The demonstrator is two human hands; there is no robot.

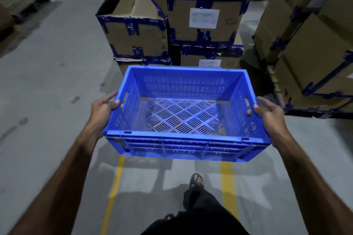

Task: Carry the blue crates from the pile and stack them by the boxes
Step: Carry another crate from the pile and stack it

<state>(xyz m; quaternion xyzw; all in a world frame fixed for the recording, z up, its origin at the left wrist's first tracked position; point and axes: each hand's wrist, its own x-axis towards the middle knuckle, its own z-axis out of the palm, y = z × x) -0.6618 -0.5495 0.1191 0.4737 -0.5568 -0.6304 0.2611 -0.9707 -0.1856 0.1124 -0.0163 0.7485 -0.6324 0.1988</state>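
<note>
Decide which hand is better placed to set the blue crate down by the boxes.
Neither alone: left hand and right hand grip opposite ends of the blue crate, so both should lower it together.

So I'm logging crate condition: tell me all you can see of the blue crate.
The crate looks like blue moulded plastic, rectangular and open-topped, with slotted walls, a slotted floor, ribbed outer sides and a handle slot at each end. It is empty, upright and roughly level, held above the floor near the boxes. The left hand and right hand grip its ends.
</note>
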